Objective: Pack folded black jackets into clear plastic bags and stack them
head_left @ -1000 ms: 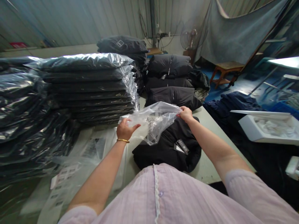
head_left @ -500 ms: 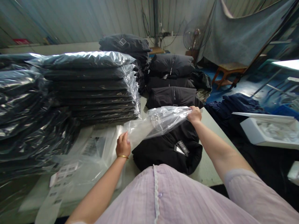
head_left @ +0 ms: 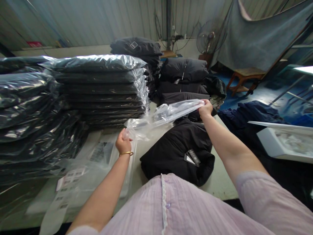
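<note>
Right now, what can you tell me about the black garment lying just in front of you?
The black garment looks like soft, padded cloth, folded into a rounded bundle with rumpled edges. Two small tags, one dark and one whitish, lie on its right side. It rests flat on the pale table, and neither the left hand nor the right hand touches it. Its type is unclear.

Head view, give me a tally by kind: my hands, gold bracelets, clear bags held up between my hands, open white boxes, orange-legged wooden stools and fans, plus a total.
Hands: 2 (left hand, right hand)
Gold bracelet: 1
Held clear bag: 1
Open white box: 1
Wooden stool: 1
Fan: 1
Total: 7
</note>
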### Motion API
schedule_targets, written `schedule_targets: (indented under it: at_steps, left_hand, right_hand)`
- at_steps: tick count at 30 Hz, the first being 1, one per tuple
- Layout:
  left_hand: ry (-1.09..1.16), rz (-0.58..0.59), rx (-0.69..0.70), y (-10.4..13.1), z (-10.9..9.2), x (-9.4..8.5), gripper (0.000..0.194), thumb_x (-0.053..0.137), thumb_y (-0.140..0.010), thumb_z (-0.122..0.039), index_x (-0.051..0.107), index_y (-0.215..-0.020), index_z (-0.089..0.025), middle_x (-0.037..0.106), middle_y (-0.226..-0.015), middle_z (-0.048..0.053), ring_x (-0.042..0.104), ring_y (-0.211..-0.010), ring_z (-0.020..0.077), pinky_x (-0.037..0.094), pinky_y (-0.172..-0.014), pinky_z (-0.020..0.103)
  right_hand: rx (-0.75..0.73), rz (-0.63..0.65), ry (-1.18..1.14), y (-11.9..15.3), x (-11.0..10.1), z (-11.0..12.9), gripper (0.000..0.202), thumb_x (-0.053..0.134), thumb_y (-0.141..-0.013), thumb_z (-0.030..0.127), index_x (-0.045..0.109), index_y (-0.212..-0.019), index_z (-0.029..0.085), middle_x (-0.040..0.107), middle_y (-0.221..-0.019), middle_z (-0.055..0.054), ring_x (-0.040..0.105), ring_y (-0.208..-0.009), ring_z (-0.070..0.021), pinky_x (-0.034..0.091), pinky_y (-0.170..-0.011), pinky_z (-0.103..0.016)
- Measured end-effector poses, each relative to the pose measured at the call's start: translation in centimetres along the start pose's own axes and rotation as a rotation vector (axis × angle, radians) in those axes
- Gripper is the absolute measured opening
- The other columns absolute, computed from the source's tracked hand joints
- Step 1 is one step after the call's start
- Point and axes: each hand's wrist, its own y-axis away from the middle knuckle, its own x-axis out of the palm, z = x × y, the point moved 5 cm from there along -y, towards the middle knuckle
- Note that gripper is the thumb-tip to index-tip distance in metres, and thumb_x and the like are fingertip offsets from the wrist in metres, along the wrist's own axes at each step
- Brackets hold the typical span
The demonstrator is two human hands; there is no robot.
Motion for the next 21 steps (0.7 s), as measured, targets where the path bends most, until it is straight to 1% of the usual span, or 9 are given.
schedule_targets:
  at_steps: [2, 3, 4, 6, 9, 12, 15, 18, 21]
  left_hand:
    - [0.123, -0.196, 0.155, 1.0, -1.8, -1.5, 0.05, 0.042, -0.089, -0.022, 0.046, -0.14, -0.022, 0.065, -0.124, 0.009, 0.066, -0.08, 0.0125, 0.052, -0.065, 0.021]
    - [0.137, -0.224, 0.206, 1.8, -2.2, -1.8, 0.05, 0.042, -0.09, -0.023, 0.045, -0.14, -0.022, 0.061, -0.13, 0.01, 0.066, -0.091, 0.0146, 0.053, -0.07, 0.023]
    - [0.125, -0.212, 0.23, 2.6, -2.2, -1.9, 0.051, 0.043, -0.09, -0.022, 0.043, -0.141, -0.022, 0.059, -0.133, 0.01, 0.065, -0.101, 0.0165, 0.053, -0.076, 0.023]
    - [0.058, -0.104, 0.199, 4.1, -0.7, -1.3, 0.057, 0.045, -0.087, -0.017, 0.038, -0.143, -0.023, 0.06, -0.132, 0.009, 0.061, -0.111, 0.0174, 0.052, -0.083, 0.024]
    - [-0.063, 0.071, -0.002, 5.5, 3.8, 0.1, 0.065, 0.049, -0.083, -0.011, 0.031, -0.144, -0.026, 0.065, -0.126, 0.006, 0.066, -0.101, 0.0149, 0.051, -0.081, 0.023]
    - [-0.219, 0.134, -0.154, 6.0, 7.5, 1.1, 0.052, 0.056, -0.082, -0.018, 0.044, -0.132, -0.026, 0.068, -0.119, 0.005, 0.067, -0.096, 0.0164, 0.049, -0.078, 0.024]
    - [-0.357, 0.238, -0.213, 6.1, 9.0, 2.0, 0.043, 0.056, -0.084, -0.026, 0.051, -0.127, -0.025, 0.07, -0.111, 0.007, 0.068, -0.092, 0.0184, 0.048, -0.074, 0.026]
    - [-0.406, 0.376, -0.281, 6.3, 9.6, 3.0, 0.036, 0.05, -0.087, -0.026, 0.058, -0.122, -0.022, 0.074, -0.089, 0.005, 0.069, -0.075, 0.0179, 0.047, -0.068, 0.027]
    - [-0.446, 0.428, -0.291, 6.3, 10.0, 3.5, 0.036, 0.048, -0.086, -0.023, 0.063, -0.119, -0.019, 0.073, -0.075, 0.005, 0.069, -0.071, 0.0191, 0.046, -0.065, 0.027]
  right_hand:
    - [-0.085, -0.202, 0.004, -0.2, -1.8, 1.8, 0.037, 0.045, -0.086, 0.034, 0.059, -0.114, 0.015, 0.065, -0.106, -0.01, 0.062, -0.096, -0.0217, 0.048, -0.084, -0.032]
    - [-0.126, -0.26, 0.025, 0.1, -2.6, 2.3, 0.036, 0.044, -0.087, 0.034, 0.059, -0.115, 0.016, 0.064, -0.109, -0.01, 0.061, -0.1, -0.022, 0.046, -0.088, -0.032]
    - [-0.154, -0.27, 0.043, 0.5, -3.0, 2.4, 0.035, 0.043, -0.088, 0.034, 0.059, -0.114, 0.016, 0.064, -0.111, -0.01, 0.06, -0.103, -0.0223, 0.045, -0.09, -0.032]
    - [-0.133, -0.18, 0.074, 1.8, -3.0, 1.6, 0.034, 0.045, -0.088, 0.035, 0.06, -0.111, 0.017, 0.066, -0.108, -0.01, 0.06, -0.102, -0.0232, 0.044, -0.089, -0.031]
    - [0.007, 0.077, 0.12, 4.1, -1.5, -1.2, 0.033, 0.049, -0.087, 0.039, 0.063, -0.107, 0.018, 0.07, -0.1, -0.009, 0.062, -0.093, -0.0236, 0.044, -0.083, -0.029]
    - [0.084, 0.232, 0.133, 5.7, 0.4, -3.5, 0.035, 0.048, -0.087, 0.042, 0.064, -0.108, 0.019, 0.071, -0.1, -0.008, 0.062, -0.092, -0.0229, 0.044, -0.08, -0.028]
    - [0.115, 0.336, 0.086, 6.2, 2.7, -4.6, 0.039, 0.045, -0.088, 0.046, 0.064, -0.108, 0.018, 0.072, -0.098, -0.007, 0.062, -0.091, -0.0217, 0.045, -0.079, -0.027]
    - [0.116, 0.436, 0.045, 6.2, 5.2, -4.8, 0.039, 0.047, -0.087, 0.047, 0.066, -0.104, 0.018, 0.072, -0.095, -0.005, 0.062, -0.089, -0.0207, 0.045, -0.078, -0.027]
    - [0.099, 0.499, 0.042, 6.0, 7.6, -4.5, 0.034, 0.05, -0.086, 0.042, 0.067, -0.105, 0.019, 0.072, -0.096, -0.004, 0.062, -0.092, -0.0206, 0.046, -0.08, -0.026]
